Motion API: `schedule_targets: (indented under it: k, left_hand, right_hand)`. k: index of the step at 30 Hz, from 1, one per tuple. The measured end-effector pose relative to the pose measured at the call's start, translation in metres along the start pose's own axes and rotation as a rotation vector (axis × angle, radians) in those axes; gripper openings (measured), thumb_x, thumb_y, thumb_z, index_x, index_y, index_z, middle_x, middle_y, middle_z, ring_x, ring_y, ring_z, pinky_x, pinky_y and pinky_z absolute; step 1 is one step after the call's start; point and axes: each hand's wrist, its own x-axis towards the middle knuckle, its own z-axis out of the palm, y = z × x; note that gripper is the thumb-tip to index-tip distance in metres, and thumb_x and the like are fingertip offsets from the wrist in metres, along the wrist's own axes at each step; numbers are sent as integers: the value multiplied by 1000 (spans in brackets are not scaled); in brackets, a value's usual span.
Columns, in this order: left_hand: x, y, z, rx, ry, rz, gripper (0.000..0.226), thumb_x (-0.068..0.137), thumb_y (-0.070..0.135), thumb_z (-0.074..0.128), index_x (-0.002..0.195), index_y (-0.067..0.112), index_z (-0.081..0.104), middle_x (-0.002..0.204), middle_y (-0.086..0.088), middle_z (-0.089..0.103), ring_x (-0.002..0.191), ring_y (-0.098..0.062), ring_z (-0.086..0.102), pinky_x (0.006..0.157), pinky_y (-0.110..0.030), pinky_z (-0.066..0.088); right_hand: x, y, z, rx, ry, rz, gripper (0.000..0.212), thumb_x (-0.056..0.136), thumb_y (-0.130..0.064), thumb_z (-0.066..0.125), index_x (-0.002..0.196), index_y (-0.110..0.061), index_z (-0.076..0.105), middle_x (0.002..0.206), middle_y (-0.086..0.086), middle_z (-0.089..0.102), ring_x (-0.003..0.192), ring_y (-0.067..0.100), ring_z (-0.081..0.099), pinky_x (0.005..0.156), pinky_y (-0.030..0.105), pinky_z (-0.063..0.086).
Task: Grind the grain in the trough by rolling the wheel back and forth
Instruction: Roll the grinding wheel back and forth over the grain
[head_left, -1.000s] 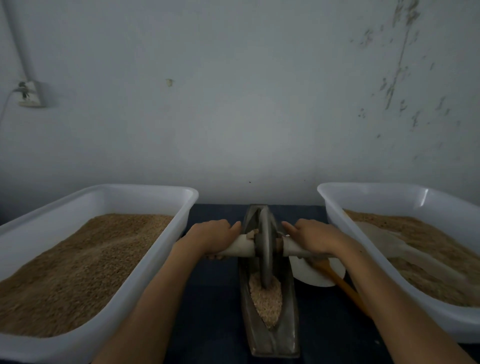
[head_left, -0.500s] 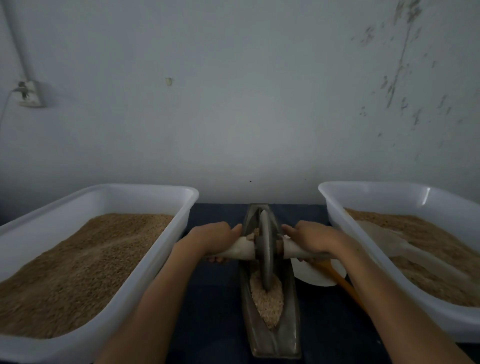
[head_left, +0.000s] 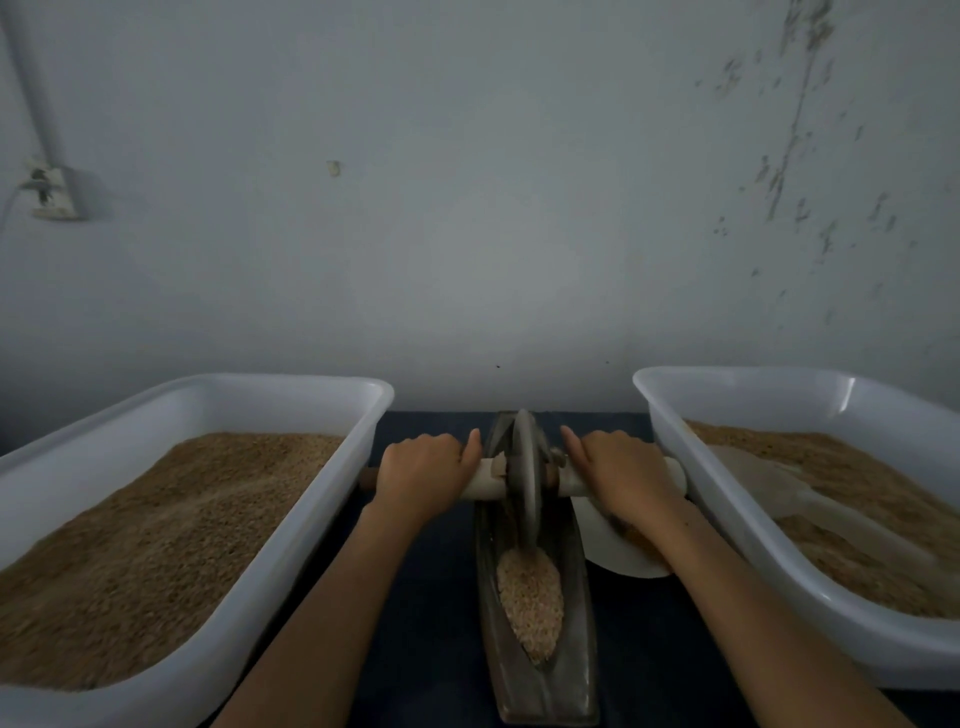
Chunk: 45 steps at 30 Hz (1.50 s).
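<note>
A narrow dark metal trough (head_left: 576, 670) lies lengthwise on the dark table between my arms. Pale crushed grain (head_left: 530, 597) fills its near half. A dark metal wheel (head_left: 523, 478) stands upright in the far half of the trough, on a pale wooden axle (head_left: 485, 480). My left hand (head_left: 423, 475) grips the axle left of the wheel. My right hand (head_left: 621, 475) grips it on the right side. Both thumbs point toward the wheel.
A white tub (head_left: 291, 525) of brown grain stands at the left. Another white tub (head_left: 727, 519) at the right holds grain and a pale scoop (head_left: 769, 483). A white dish (head_left: 613, 551) with an orange handle lies under my right wrist. A grey wall rises right behind the table.
Both hands have rolled the wheel away from me along the trough, toward the wall. More of the grain now lies uncovered behind it.
</note>
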Motion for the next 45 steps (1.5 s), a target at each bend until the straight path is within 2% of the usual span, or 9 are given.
schedule_targets:
  k: [5,8,12,17,21,27,31,40,45]
  left_hand:
    - [8,-4,-7,-213,-244,-48,54,96,28,48,141,10,25,117,-16,52,94,-28,57,72,-36,43]
    - [10,-7,-8,-572,-436,-205,49,100,47,25,88,10,56,80,-8,67,64,-17,59,72,-33,49]
    - [10,-5,-8,-719,-522,-212,60,99,50,20,75,10,58,42,3,58,39,-10,55,56,-24,47]
    - [6,-2,-16,-418,-390,-114,44,100,42,30,106,7,55,68,-3,59,58,-15,58,57,-27,42]
    - [3,-3,-14,80,-245,109,78,93,23,53,150,17,0,118,-16,49,99,-31,56,72,-38,46]
    - [-2,1,-5,160,1,48,84,93,17,53,150,18,-9,109,-10,54,84,-22,59,62,-29,42]
    - [-3,2,-1,160,41,26,79,94,18,52,150,16,-5,109,-9,55,83,-21,59,60,-29,39]
    - [2,-8,-10,151,-156,193,81,93,24,53,150,16,-3,117,-15,49,95,-27,56,71,-34,44]
    - [5,-4,-18,-322,-404,-32,35,101,37,33,111,8,51,87,-4,56,79,-19,57,74,-34,44]
  right_hand:
    - [8,5,-9,51,-306,1,43,104,-43,21,100,-21,58,100,6,63,93,25,60,72,34,39]
    - [9,6,-13,219,-455,21,46,104,-44,21,72,-26,50,76,-2,65,73,12,61,64,28,39]
    - [11,7,-11,291,-477,47,55,104,-47,20,69,-23,55,64,-7,62,66,8,59,61,26,35]
    - [7,4,-11,136,-268,43,53,103,-47,19,87,-16,59,69,-3,49,65,14,51,64,31,35]
    - [2,2,-5,-17,-72,-2,45,104,-37,21,127,-19,56,85,0,52,79,21,55,63,30,30]
    - [-3,1,13,-115,113,-75,59,99,-12,41,153,-20,18,111,3,61,91,21,61,65,30,39]
    - [-3,1,14,-68,130,-80,55,98,-12,44,149,-23,27,105,3,63,88,22,62,68,31,44]
    - [7,5,-6,-19,-256,-60,35,104,-37,28,119,-16,52,95,6,59,91,26,61,70,33,40]
    - [10,8,-12,222,-549,-55,12,104,-29,33,96,-32,42,90,7,69,86,27,67,77,35,50]
